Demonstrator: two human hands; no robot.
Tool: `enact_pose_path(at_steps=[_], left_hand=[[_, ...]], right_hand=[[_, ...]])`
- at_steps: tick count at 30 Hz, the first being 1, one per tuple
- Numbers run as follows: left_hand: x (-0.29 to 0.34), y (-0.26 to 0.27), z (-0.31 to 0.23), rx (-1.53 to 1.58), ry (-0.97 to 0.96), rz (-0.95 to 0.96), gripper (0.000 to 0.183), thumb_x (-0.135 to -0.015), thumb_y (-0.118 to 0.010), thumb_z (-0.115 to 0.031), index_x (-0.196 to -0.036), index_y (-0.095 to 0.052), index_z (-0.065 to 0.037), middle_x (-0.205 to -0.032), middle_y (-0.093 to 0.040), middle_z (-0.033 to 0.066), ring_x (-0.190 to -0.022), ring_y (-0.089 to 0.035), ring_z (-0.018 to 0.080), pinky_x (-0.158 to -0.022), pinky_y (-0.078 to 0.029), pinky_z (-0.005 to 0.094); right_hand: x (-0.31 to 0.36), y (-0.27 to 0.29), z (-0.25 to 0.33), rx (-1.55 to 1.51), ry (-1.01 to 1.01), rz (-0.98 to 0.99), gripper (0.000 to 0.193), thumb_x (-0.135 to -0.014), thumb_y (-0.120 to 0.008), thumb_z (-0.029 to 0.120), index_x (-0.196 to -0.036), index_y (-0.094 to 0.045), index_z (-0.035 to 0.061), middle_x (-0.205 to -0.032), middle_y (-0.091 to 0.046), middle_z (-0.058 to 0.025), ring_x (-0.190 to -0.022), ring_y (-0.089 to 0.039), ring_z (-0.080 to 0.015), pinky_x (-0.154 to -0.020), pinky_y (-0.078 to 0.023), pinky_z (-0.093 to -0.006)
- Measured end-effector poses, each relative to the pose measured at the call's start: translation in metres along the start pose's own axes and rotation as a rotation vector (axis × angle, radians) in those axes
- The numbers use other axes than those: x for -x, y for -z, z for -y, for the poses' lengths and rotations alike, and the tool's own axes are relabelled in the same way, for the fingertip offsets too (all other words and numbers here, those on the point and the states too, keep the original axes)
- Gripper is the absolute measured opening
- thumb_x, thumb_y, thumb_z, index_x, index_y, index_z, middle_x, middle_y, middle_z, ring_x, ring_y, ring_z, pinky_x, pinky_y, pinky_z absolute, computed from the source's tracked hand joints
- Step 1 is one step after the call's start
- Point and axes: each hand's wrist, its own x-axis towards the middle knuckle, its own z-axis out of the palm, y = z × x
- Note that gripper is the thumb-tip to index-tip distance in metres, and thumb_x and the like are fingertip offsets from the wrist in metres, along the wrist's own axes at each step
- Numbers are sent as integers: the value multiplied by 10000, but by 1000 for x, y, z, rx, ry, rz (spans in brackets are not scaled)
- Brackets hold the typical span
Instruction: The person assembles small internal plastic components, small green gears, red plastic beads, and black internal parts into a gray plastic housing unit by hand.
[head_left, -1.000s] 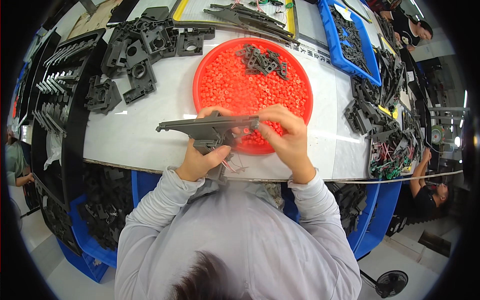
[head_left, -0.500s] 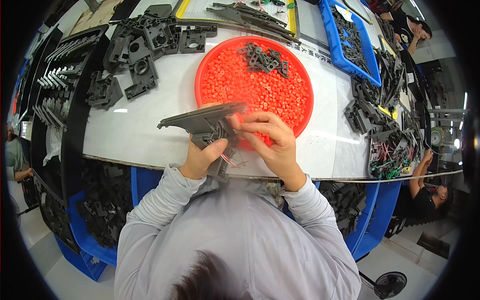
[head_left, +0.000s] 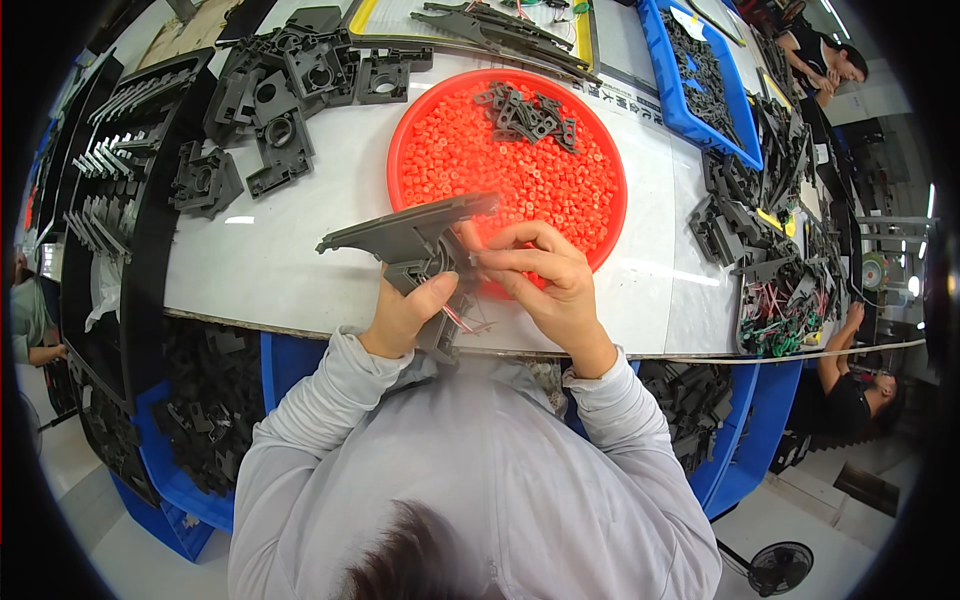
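My left hand (head_left: 405,312) is closed round a dark grey plastic housing (head_left: 412,236), tilted above the table's near edge. The housing has a long flat flange on top and a rounded opening below. Thin red and white wires (head_left: 456,320) hang from its lower part. My right hand (head_left: 556,285) is at the housing's right side, thumb and fingertips pinched together against it. Whatever lies in that pinch is too small to name. Just beyond both hands stands a round red tray (head_left: 396,165) full of small orange-red plastic pieces (head_left: 450,150), with flat dark grey brackets (head_left: 525,115) piled on them.
More grey housings (head_left: 285,140) lie at the far left, beside a black rack (head_left: 130,240). A blue bin (head_left: 745,150) of dark parts and heaps of wired parts (head_left: 780,310) occupy the right. Blue crates (head_left: 725,440) stand below the table edge. Co-workers sit at the right.
The housing's flange has tipped slightly, its right end a little higher. My right fingertips have shifted slightly at the housing's side. At the upper right, a co-worker's hands have moved down.
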Motion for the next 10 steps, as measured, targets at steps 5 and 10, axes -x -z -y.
enact_pose_path(at_steps=[5, 10], left_hand=[[-2, 0, -2, 26, 12, 33, 575, -745, -554, -271, -1231, -362, -33, -1036, -463, 129, -911, -521, 184, -798, -479, 315], [-2, 7, 2, 47, -2, 80, 628, -749, -580, -286, -1278, -329, -59, -1058, -455, 139, -936, -512, 204, -844, -472, 352]], right_hand=[[-6, 3, 5, 79, 101, -43, 212, -733, -647, 3, -941, -643, 44, -937, -593, -96, -846, -590, -215, -717, -473, -299], [-4, 13, 1, 228, 142, 106, 259, -726, -673, 45, -980, -627, 66, -973, -601, -114, -895, -590, -250, -778, -474, -337]])
